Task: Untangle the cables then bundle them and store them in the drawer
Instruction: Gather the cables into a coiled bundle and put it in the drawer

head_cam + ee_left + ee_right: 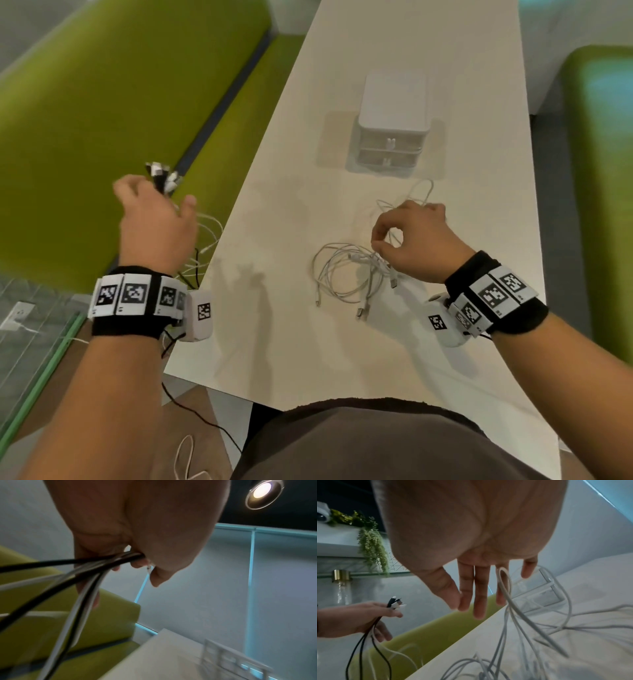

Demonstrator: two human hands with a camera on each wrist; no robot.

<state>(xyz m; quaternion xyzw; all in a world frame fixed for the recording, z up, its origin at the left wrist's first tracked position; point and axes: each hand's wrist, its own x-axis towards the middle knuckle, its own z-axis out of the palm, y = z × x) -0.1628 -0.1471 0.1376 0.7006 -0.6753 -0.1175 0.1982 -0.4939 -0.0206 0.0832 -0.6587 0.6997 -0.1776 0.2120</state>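
Pale, long bench (281,342) running up the middle of the head view, green upholstered seating (102,120) to its left. Small white two-drawer plastic box (392,126) upper centre, both drawers closed. Loose tangle of thin white cables (346,274) lying centre frame on the bench. Right hand (416,241) over it, fingers (465,586) hanging relaxed with one white loop hooked over a finger. Left hand (156,224) raised at left off the bench edge, clenched round a bunch of black and white cable ends (163,178). Untangling probably under way; next likely needs drawing the hooked strand clear without tightening knots.
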